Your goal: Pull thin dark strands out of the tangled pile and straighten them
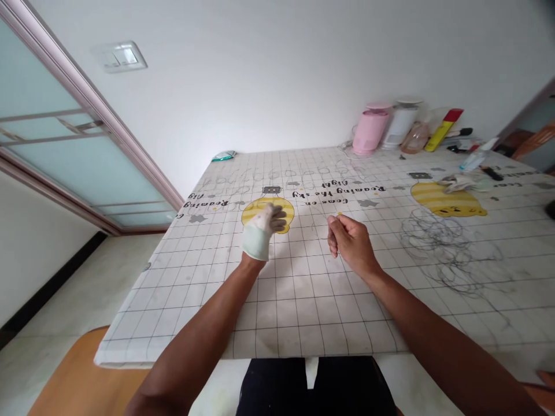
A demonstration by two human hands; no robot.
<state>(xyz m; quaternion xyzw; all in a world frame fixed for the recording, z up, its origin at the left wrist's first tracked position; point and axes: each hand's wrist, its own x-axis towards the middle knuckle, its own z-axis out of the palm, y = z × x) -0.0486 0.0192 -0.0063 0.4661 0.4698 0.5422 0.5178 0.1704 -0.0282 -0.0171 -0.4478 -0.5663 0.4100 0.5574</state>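
My left hand (265, 228) wears a whitish glove with a pale green cuff and greyish fingers. It is over a yellow striped print on the tablecloth (303, 294), its fingers curled; whether anything is inside them is hidden. My right hand (350, 240) is bare, to the right of the left hand and apart from it. Its fingers are curled in with the thumb pressed on the index finger, and anything held there is too small to make out. Another glove (462, 182) lies at the right rear of the table.
Along the wall at the back right stand a pink device (370, 132), a white device (399, 126) and a yellow can with a red cap (443, 132). A green packet (224, 156) lies at the back left corner. An orange chair (82, 370) is at lower left.
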